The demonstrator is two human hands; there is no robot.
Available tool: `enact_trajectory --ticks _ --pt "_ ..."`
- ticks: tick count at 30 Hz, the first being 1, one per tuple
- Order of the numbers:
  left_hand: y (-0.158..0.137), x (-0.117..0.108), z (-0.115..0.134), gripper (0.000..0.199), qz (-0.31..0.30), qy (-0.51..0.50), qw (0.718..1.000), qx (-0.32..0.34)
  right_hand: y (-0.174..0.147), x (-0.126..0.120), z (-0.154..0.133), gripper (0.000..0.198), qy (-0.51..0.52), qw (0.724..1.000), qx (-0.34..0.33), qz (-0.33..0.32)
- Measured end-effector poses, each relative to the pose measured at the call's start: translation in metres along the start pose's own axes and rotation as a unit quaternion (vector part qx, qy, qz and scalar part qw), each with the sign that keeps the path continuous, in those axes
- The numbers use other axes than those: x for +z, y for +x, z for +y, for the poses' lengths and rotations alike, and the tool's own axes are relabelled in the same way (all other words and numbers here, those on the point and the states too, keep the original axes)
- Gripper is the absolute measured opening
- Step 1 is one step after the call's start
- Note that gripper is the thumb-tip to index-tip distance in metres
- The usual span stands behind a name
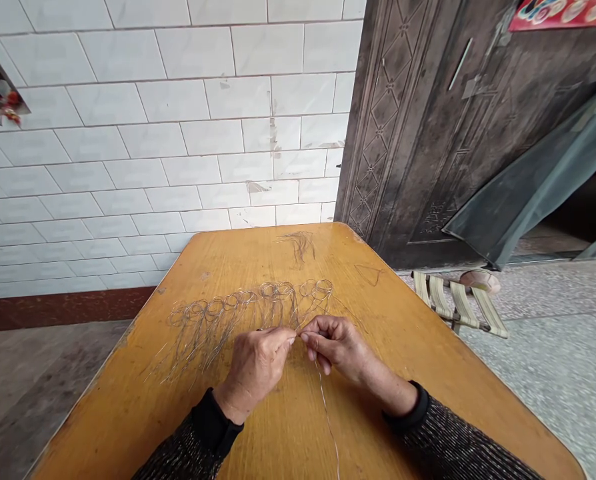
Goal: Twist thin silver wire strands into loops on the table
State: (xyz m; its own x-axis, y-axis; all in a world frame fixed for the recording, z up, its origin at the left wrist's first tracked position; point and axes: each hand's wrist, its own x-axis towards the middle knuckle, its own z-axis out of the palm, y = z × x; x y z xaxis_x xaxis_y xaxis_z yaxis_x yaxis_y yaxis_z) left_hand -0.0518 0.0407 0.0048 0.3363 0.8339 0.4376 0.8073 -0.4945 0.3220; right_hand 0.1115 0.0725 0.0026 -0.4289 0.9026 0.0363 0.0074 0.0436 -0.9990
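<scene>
White tiles are covering the wall [178, 133] behind a yellow-brown wooden worktop [128, 413], and a dark carved door [428, 133] is standing to the right of it, with a grey-green cloth [538, 180] hanging across its lower part. On the speckled floor beyond the worktop's right edge a small folding stool [458, 300] with striped webbing is sitting, and a roundish pale object is lying just behind it.

Both hands are meeting near the middle of the worktop. The left hand [255, 367] is lying knuckles up, its thumb and forefinger pressed together on a thin silvery wire [328, 413]. The right hand [335, 343] is facing it, its fingers likewise pinched shut on the same wire, so that the two sets of fingertips are almost touching. From the pinch the wire is trailing down along the worktop towards the near edge, passing beside the right wrist.

Just beyond the hands a row of bent wire loops [248, 303] is lying spread across the wood, the rounded ends lined up side by side and the long tails fanning towards the left hand. Farther back, near the far edge, a smaller tangle of wire [301, 243] is resting well apart from the row. Dark knitted sleeves are covering both forearms.
</scene>
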Motion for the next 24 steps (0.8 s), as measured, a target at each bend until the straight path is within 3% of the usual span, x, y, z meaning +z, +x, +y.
enact_trajectory --ticks 8,18,24 --pt "0.006 -0.005 -0.002 0.021 -0.012 -0.063 0.997 -0.045 0.006 -0.006 0.002 0.034 0.005 1.000 0.015 0.021" --pt "0.007 -0.010 -0.010 0.022 -0.031 -0.099 0.993 -0.048 0.011 -0.019 0.001 0.032 0.002 0.999 0.009 0.043" --pt "0.009 -0.013 -0.016 0.020 0.019 -0.102 0.990 -0.093 0.014 -0.025 0.001 0.033 0.007 0.997 0.003 0.074"
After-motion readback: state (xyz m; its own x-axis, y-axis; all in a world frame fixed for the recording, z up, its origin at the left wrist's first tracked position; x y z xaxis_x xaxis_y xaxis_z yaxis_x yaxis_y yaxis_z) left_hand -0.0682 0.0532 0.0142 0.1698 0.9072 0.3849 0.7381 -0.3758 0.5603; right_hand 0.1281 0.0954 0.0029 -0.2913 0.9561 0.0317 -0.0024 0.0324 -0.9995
